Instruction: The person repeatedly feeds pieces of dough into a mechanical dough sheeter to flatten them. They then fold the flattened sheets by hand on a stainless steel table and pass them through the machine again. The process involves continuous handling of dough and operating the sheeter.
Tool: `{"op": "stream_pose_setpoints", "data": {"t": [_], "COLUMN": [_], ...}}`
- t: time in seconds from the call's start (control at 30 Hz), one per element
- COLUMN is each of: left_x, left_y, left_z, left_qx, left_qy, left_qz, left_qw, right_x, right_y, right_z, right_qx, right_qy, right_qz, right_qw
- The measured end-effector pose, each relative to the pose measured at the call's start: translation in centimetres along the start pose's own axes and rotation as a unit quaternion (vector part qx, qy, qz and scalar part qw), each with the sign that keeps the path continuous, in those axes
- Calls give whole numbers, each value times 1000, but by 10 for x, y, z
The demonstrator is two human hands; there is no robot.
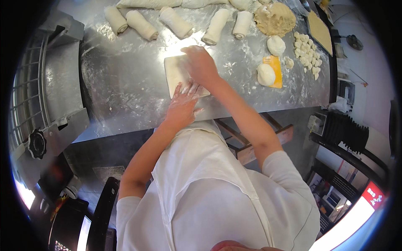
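A flat, pale rectangular sheet of dough point(172, 72) lies on the floured metal table in front of me. My left hand point(183, 102), dusted with flour, rests on its near edge, fingers stretched out and apart. Over the sheet's right part is my right hand point(202, 63). Motion smears its fingers, and I cannot make out whether it grips anything. Beyond the sheet, several rolled dough pieces lie in a row, among them one roll point(176, 23) straight ahead and another point(216, 27) to its right.
On the right of the metal table point(125, 83) are a large tan dough mass point(274, 19), a white dough ball point(276, 45), another ball point(266, 75) on an orange-yellow card point(276, 69), and many small dough bits point(307, 52). A machine with a black knob point(37, 143) stands left.
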State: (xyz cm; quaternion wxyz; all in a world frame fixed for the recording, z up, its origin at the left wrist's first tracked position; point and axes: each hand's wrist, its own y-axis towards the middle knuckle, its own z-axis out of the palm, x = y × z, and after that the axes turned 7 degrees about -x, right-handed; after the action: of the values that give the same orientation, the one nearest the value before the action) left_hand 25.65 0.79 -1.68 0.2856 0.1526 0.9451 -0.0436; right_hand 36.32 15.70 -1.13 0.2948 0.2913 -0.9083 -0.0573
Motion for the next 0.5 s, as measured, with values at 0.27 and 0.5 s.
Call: {"op": "stream_pose_setpoints", "data": {"t": [0.27, 0.5], "left_x": [14, 39], "left_y": [-9, -50], "left_z": [6, -35], "left_qx": [-13, -82], "left_qy": [-22, -66], "left_qz": [46, -37], "left_qw": [999, 994], "right_x": [-1, 11], "right_y": [35, 8], "right_z": [54, 50], "right_qx": [74, 111], "right_qy": [-182, -87], "right_qz": [-26, 69], "right_qw": [980, 988]}}
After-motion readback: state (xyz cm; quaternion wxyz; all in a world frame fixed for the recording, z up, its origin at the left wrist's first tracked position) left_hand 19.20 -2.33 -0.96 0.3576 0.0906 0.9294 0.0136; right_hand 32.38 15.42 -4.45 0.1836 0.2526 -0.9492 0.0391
